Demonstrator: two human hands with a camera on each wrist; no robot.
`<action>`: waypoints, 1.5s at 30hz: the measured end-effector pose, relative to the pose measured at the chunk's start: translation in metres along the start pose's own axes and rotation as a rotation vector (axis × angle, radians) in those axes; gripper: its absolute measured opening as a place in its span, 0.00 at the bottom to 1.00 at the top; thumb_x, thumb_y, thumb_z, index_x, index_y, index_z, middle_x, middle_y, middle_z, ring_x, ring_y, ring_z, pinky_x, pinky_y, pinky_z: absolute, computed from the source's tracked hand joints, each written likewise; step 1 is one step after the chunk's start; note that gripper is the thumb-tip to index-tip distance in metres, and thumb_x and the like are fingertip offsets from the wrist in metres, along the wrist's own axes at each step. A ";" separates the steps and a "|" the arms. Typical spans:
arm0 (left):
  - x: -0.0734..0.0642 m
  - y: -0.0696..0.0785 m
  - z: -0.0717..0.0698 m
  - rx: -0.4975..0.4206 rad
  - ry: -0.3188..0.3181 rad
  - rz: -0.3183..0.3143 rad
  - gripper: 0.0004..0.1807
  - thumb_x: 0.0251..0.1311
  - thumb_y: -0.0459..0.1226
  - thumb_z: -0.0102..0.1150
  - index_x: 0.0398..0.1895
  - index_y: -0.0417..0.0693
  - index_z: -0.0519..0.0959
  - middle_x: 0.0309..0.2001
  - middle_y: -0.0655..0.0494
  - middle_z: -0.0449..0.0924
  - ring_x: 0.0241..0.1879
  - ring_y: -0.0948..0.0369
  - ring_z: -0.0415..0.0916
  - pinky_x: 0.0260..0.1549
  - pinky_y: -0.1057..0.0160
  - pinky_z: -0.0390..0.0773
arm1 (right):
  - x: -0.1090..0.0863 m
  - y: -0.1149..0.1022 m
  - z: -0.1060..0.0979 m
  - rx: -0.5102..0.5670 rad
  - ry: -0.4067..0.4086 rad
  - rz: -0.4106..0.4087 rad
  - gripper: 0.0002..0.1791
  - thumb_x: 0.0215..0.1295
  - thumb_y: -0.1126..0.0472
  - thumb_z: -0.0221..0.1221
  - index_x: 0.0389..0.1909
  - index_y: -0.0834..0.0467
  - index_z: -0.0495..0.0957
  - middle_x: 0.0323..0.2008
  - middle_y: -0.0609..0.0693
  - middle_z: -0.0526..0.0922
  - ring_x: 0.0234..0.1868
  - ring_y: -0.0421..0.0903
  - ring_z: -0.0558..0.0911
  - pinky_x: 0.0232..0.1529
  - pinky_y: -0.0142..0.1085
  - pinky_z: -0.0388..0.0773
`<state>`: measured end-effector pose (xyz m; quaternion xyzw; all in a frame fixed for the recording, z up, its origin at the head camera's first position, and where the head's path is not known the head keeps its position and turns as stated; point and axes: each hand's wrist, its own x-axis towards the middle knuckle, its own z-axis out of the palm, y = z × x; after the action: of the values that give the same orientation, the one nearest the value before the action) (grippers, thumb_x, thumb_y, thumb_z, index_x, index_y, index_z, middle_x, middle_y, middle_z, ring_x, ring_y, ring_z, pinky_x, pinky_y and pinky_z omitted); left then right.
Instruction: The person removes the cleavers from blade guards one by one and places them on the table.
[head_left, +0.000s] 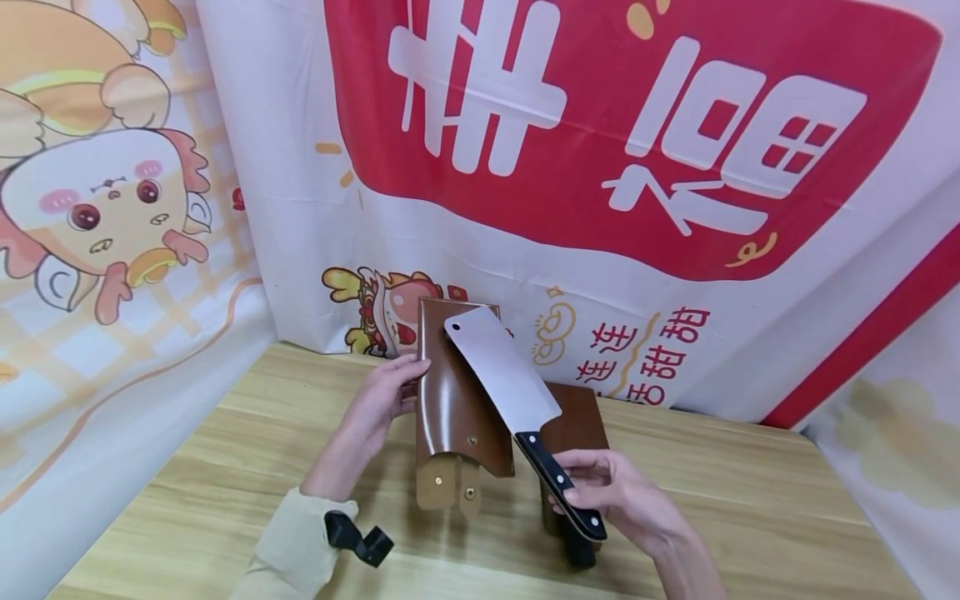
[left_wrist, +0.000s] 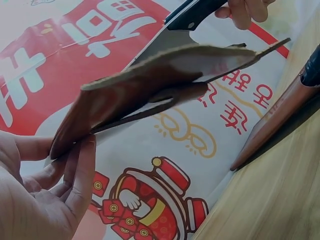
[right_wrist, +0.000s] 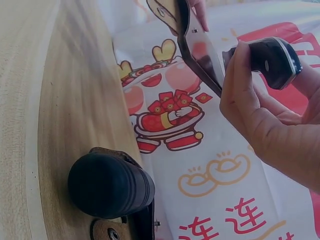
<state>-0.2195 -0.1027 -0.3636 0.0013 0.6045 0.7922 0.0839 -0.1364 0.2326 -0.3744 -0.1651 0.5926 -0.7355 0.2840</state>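
The person's left hand [head_left: 386, 390] is curled at the left edge of a brown sheath [head_left: 450, 392] and pinches it between thumb and fingers. The right hand [head_left: 611, 492] is closed around the black handle [head_left: 546, 462] of a cleaver [head_left: 498, 358], with the thumb lying along the handle.

The cleaver is raised above the table, out of the sheath. Its wide blade slants across the front of the sheath, the corner with the small hole pointing up and to the left. I cannot tell whether the blade and the leather touch each other. The sheath is also held up, its mouth turned toward the person, and at this end hang two light tan straps [head_left: 437, 482] with metal snaps.

Below the right hand, on the table, lies a second brown sheath [head_left: 581, 421], from which a thick black handle [right_wrist: 110, 186] comes out. What is inside this sheath is hidden.

On the left arm I notice a pale sleeve [head_left: 288, 546] and, near the wrist, a black clip [head_left: 360, 540]. The table [head_left: 712, 517] has light wood grain. Behind it hangs a white cloth [head_left: 277, 208] with a large red panel [head_left: 585, 179], white characters and a small cartoon figure; at the left side there is a bigger cartoon animal [head_left: 105, 200].
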 end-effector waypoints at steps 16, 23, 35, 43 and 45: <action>0.001 0.001 -0.006 0.029 0.004 -0.015 0.13 0.75 0.39 0.58 0.55 0.40 0.77 0.37 0.61 0.82 0.37 0.64 0.78 0.39 0.67 0.80 | -0.002 -0.004 0.001 -0.059 0.117 0.074 0.16 0.65 0.72 0.63 0.52 0.60 0.76 0.44 0.51 0.83 0.44 0.44 0.85 0.47 0.35 0.83; 0.003 0.002 -0.010 0.051 0.032 -0.015 0.22 0.77 0.41 0.55 0.66 0.36 0.73 0.39 0.61 0.83 0.40 0.63 0.78 0.43 0.65 0.79 | 0.000 -0.002 0.002 -0.062 0.100 0.056 0.17 0.64 0.72 0.64 0.53 0.60 0.76 0.44 0.50 0.85 0.43 0.43 0.85 0.47 0.35 0.83; 0.005 0.002 -0.018 0.060 0.052 -0.011 0.22 0.76 0.41 0.58 0.65 0.37 0.74 0.40 0.61 0.83 0.39 0.64 0.78 0.43 0.65 0.80 | 0.007 0.007 0.003 -0.065 0.087 0.031 0.16 0.62 0.72 0.64 0.51 0.62 0.76 0.42 0.50 0.86 0.45 0.45 0.86 0.47 0.35 0.83; 0.011 -0.002 -0.022 0.098 0.103 -0.026 0.21 0.74 0.41 0.61 0.63 0.39 0.76 0.40 0.59 0.83 0.39 0.63 0.79 0.41 0.65 0.82 | 0.012 0.008 0.006 -0.020 0.135 0.091 0.16 0.61 0.74 0.63 0.48 0.61 0.76 0.40 0.49 0.83 0.40 0.42 0.84 0.46 0.35 0.83; 0.012 -0.003 -0.024 0.117 0.119 -0.029 0.22 0.73 0.41 0.61 0.64 0.39 0.76 0.41 0.59 0.82 0.39 0.63 0.79 0.41 0.66 0.81 | 0.014 0.009 0.007 -0.018 0.147 0.102 0.15 0.61 0.74 0.64 0.48 0.61 0.76 0.39 0.49 0.82 0.39 0.42 0.83 0.45 0.35 0.83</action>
<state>-0.2329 -0.1229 -0.3740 -0.0494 0.6538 0.7528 0.0591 -0.1411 0.2174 -0.3824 -0.0829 0.6259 -0.7250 0.2753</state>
